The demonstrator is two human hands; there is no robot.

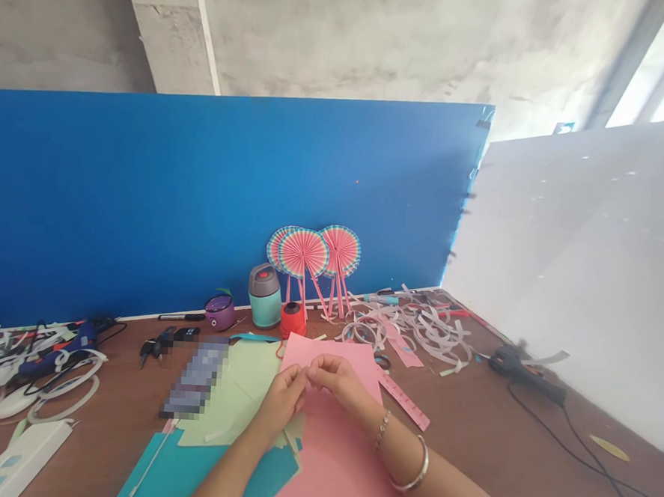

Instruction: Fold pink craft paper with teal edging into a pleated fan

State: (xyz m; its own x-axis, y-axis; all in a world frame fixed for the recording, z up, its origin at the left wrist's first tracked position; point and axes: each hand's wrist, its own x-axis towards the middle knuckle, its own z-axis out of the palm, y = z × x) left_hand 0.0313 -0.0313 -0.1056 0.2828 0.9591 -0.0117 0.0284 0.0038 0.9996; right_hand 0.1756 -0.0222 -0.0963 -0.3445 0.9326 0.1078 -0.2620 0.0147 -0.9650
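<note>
My left hand and my right hand meet fingertip to fingertip above a pink sheet of paper. Both are closed in a pinch, and whatever sits between the fingers is too small to make out. A bracelet and a silver bangle circle my right wrist. Left of the pink sheet lie pale green paper and, partly under it, teal paper. A pink ruler rests to the right, close to scissors handles half hidden by the pink sheet.
Pink folded paper fans lean on the blue partition. Before them stand a teal flask, a red container and a purple cup. Paper strips pile at back right. A power strip lies left; a corded black tool lies right.
</note>
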